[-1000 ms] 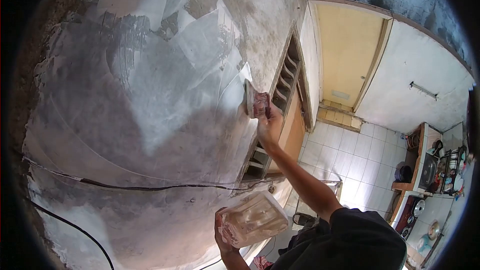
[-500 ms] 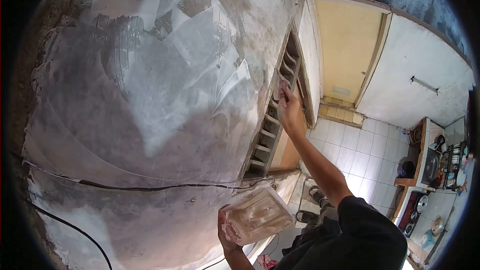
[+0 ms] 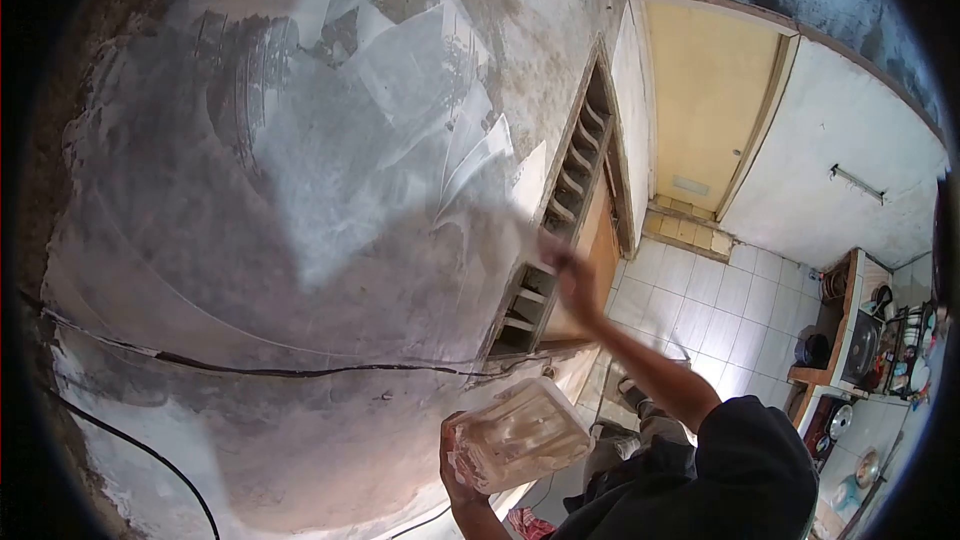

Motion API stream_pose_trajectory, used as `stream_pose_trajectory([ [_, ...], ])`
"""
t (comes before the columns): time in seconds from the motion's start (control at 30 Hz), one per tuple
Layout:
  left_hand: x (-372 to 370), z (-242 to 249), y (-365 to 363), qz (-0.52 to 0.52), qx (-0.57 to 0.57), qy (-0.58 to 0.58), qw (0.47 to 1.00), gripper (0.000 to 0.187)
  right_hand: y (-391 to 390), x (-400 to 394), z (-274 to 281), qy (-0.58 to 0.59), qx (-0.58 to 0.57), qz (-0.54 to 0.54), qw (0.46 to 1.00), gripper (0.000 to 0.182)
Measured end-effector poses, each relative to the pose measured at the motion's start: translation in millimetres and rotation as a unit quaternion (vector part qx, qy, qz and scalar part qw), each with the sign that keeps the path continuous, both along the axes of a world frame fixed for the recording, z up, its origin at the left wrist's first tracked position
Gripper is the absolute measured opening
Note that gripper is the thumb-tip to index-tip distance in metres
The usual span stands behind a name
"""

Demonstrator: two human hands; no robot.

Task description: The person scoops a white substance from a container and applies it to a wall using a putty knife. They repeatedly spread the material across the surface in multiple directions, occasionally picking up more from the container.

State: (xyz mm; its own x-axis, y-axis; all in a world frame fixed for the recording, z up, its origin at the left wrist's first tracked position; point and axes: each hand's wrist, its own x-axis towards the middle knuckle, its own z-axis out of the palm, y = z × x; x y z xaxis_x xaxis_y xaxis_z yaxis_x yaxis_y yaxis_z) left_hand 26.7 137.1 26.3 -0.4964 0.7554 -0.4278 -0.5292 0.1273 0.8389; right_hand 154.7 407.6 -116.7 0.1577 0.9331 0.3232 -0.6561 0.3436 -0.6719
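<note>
My left hand [image 3: 458, 460] grips the edge of a shallow plastic tub [image 3: 525, 435], tilted toward me and smeared inside with whitish putty. My right hand [image 3: 568, 270] is blurred by motion in front of the slatted wall vent [image 3: 572, 175]. Its fingers are closed around a putty knife [image 3: 527, 228], whose blurred blade points at the wall [image 3: 350, 240]. Putty coats much of this grey wall, with brighter white strokes [image 3: 480, 165] in its upper part. A white patch [image 3: 530, 178] lies along the vent's left edge.
A black cable [image 3: 300, 375] crosses the wall below the vent; another [image 3: 150, 455] hangs lower left. To the right are a yellow door [image 3: 705, 100], a tiled floor [image 3: 690, 285] and a kitchen counter [image 3: 835, 340] with a stove and dishes. My feet stand below the right arm.
My right hand has swept down along the vent, and the blade now points left toward the wall. A white patch shows beside the vent's edge. My left hand keeps hold of the tub.
</note>
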Motion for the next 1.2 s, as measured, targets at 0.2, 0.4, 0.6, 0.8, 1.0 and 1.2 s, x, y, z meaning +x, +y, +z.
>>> stream_pose_trajectory([
  [0.2,1.2,-2.0,-10.5,-0.026,-0.027,0.004,0.999,0.047,135.4,30.2,-14.6,-0.198,-0.091,-0.188,0.958,0.044],
  [0.4,-9.8,-9.1,-11.6,-0.022,-0.033,0.003,0.999,0.049,38.0,-38.3,22.2,-0.342,-0.01,-0.208,0.917,0.058],
  [0.6,-7.4,-6.9,4.4,-0.054,-0.078,0.037,0.995,0.05,-76.0,-40.1,15.9,-0.294,0.074,-0.047,0.952,0.056],
  [0.8,-9.0,-14.7,6.4,-0.078,-0.053,0.014,0.995,0.048,-3.7,1.4,-9.0,-0.078,-0.237,-0.119,0.961,0.028],
  [1.0,-6.0,-13.9,4.1,-0.084,-0.044,0.002,0.995,0.047,64.4,4.2,-15.3,0.101,-0.364,-0.049,0.925,0.03],
  [1.2,-13.9,-24.3,-4.0,-0.082,-0.039,-0.026,0.996,0.052,71.9,2.0,1.1,0.05,-0.309,-0.023,0.949,0.03],
])
